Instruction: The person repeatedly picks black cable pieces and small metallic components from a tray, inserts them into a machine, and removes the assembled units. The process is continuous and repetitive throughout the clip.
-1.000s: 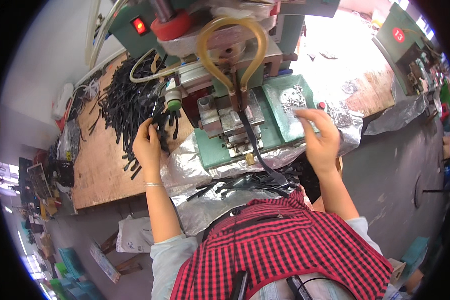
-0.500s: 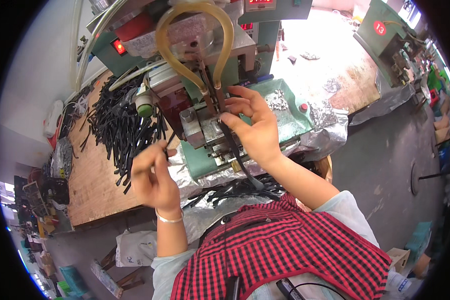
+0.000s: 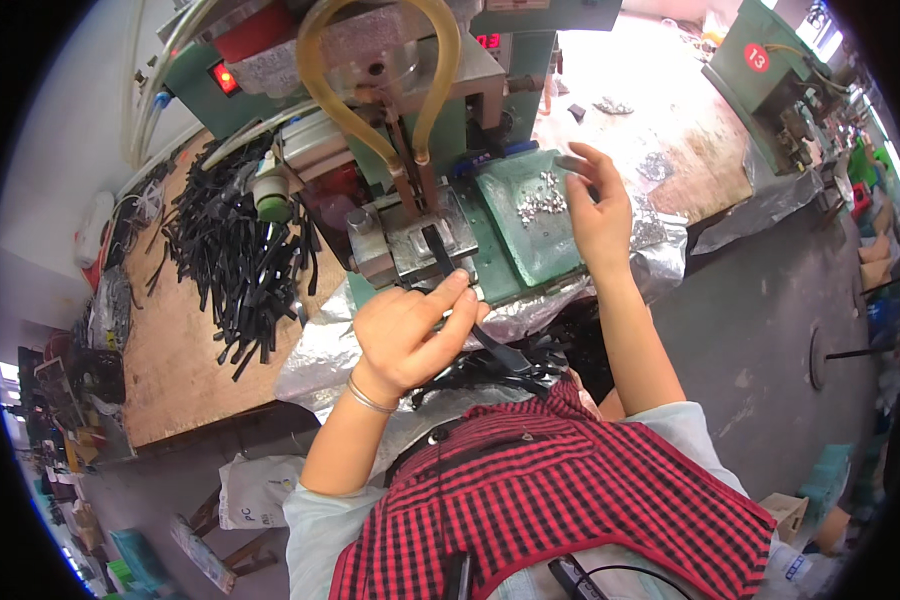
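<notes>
Black strip (image 3: 437,250) — long, flat — lies over a blocky metal fixture (image 3: 406,250).

Markings in view

Round red sticker (image 3: 754,57), white number, on the far green machine (image 3: 785,40), upper right. Small display (image 3: 488,41), digits lit red, on the near green machine (image 3: 535,55). White bag (image 3: 255,485), lower left: dark printed letters; line beneath blurred, probably lettering too.
</notes>
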Motion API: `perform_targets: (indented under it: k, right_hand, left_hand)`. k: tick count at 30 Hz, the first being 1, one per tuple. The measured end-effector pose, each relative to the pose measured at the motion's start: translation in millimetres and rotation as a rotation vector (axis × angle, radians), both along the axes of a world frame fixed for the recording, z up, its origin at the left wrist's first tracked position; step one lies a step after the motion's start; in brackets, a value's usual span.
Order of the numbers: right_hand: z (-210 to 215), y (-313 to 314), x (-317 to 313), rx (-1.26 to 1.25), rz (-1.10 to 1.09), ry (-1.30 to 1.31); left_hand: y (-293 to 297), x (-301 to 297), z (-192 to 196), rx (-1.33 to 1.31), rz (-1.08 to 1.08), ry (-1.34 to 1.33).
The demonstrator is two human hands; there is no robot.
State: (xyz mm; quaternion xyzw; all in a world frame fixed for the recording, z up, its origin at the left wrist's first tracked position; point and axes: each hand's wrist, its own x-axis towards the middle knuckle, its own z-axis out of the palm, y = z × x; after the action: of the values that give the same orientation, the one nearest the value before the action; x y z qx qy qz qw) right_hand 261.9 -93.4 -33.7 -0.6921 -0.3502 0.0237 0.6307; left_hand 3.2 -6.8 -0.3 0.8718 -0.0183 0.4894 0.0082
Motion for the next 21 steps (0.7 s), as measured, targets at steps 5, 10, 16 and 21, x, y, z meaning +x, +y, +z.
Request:
perform_targets:
  k: [5,10,16,21]
  right_hand:
    - [-33,-20,-6,-0.278,0.019,-0.239]
    - [-34,-9,-21,-0.546,-0.049,-0.370]
    - [-42,1,-24,-0.579,-0.084,-0.593]
    - [-41,-20,-22,-0.350,-0.106,-0.309]
  left_hand:
    - [0,0,-5,0.003,0.027,-0.019]
    - [-5,-3,-6,-0.069,0.030,-0.031]
    - [-42,-24,-6,-0.401,0.124,0.016]
    - [-30,-92,7,-0.198,0.547,-0.145]
